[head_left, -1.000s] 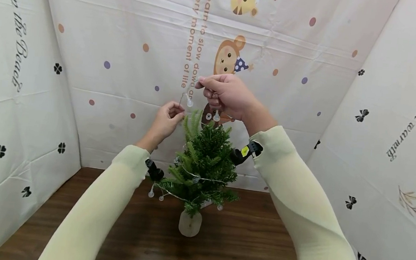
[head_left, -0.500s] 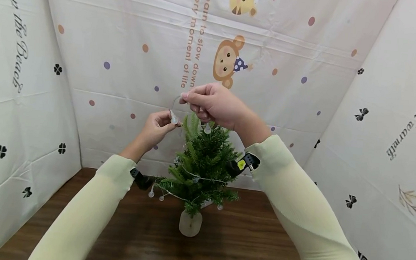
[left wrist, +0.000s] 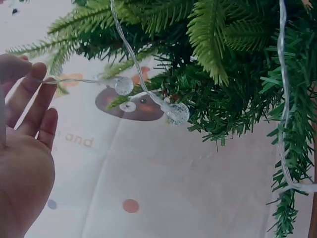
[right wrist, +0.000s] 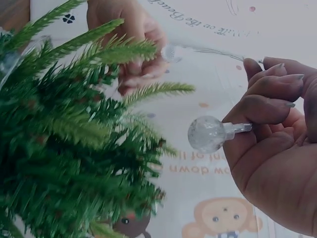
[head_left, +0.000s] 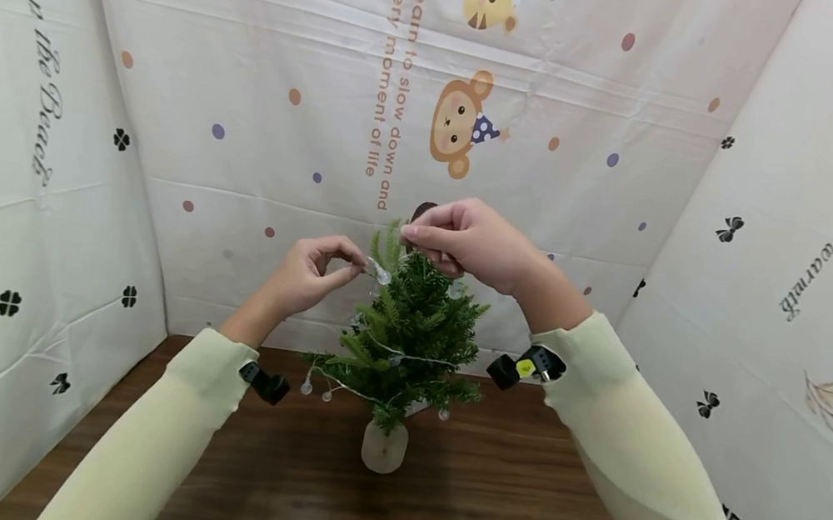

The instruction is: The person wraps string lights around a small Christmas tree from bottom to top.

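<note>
Wound with string lights, a small green Christmas tree (head_left: 419,310) stands on its pale round base (head_left: 384,448). At the left of its top, my left hand (head_left: 310,275) pinches the string-light wire, with a clear bulb (head_left: 382,276) just past the fingertips. My right hand (head_left: 474,245), above the treetop, pinches the wire between thumb and forefinger. In the right wrist view a round bulb (right wrist: 205,134) sticks out from the curled fingers of that hand, and the wire runs towards my left hand (right wrist: 138,39). The left wrist view has another bulb (left wrist: 177,113) against the branches.
Lower bulbs (head_left: 307,386) hang from the branches at the tree's left. A dark wooden table (head_left: 275,481) lies beneath. Printed white cloth (head_left: 256,52) closes off the back and both sides. Each wrist wears a black camera (head_left: 504,371).
My right hand comes down and first goes left, then right, to the treetop. My left hand shifts a little left and down. The bulb beside it now lies to the right of its fingertips.
</note>
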{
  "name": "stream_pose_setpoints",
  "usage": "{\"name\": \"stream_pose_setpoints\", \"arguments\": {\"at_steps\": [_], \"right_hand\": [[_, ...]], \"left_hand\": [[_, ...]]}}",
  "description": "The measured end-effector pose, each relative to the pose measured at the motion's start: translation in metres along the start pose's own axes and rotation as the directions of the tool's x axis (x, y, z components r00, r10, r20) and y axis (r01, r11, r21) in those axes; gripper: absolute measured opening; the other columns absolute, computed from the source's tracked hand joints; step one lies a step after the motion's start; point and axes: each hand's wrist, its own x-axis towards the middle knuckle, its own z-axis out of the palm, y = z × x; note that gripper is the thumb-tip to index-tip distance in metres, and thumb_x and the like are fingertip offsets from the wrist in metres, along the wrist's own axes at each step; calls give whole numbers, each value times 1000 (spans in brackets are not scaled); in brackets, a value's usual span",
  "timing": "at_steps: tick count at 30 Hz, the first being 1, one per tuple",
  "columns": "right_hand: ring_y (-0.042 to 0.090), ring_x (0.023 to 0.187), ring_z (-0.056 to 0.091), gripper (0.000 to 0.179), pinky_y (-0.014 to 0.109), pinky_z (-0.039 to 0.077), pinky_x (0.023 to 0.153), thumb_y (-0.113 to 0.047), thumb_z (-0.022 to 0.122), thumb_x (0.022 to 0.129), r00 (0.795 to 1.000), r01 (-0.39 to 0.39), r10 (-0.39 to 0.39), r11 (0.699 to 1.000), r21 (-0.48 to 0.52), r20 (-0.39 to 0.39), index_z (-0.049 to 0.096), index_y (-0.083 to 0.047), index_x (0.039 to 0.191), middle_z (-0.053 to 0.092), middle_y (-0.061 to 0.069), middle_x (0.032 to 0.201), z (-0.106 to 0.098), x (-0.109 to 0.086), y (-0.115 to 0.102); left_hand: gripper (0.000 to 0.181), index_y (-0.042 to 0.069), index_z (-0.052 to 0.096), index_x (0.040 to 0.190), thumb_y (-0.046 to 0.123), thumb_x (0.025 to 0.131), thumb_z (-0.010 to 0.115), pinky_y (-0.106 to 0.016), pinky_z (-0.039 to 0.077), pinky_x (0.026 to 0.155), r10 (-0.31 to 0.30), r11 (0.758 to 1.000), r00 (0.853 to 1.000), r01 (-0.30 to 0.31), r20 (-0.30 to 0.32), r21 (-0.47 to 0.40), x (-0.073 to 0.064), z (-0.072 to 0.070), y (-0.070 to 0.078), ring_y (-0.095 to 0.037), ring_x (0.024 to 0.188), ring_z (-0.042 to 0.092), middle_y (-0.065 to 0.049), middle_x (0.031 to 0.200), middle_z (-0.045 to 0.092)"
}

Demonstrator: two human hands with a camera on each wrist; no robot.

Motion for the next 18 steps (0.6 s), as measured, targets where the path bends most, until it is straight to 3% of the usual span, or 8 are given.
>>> {"name": "stream_pose_setpoints", "arguments": {"at_steps": [5,10,14,18], "right_hand": [[16,53,41,27,30,38,52,-31,63,104,998,-35,33,999,-35,-48,74,-7,99,47,0,63,-7,-16,11],[14,51,40,31,30,36,49,-32,64,103,994,-50,43,997,-67,-99,72,-2,101,46,-2,59,-19,-32,23],[15,52,39,31,31,38,51,-33,65,102,993,-40,28,995,-95,-117,73,-3,101,44,-2,58,-28,-43,32],[15,53,41,25,33,42,53,-30,64,103,994,-13,3,995,-96,-112,75,-8,103,44,-2,59,-34,-53,42]], "left_hand": [[13,1,72,109,1,97,67,-25,54,96,35,991,998,-40,42,126,-3,4,12,-14,106,66,-10,107,72],[14,4,73,110,2,97,67,-38,54,96,104,956,991,-122,80,268,-4,10,22,-17,105,66,-11,108,74],[17,4,73,112,0,97,67,-44,56,94,145,935,985,-167,90,314,-5,14,31,-20,104,67,-11,109,74],[19,5,73,116,2,98,67,-40,57,94,150,912,981,-185,122,365,-5,17,40,-18,105,68,-6,112,74]]}}
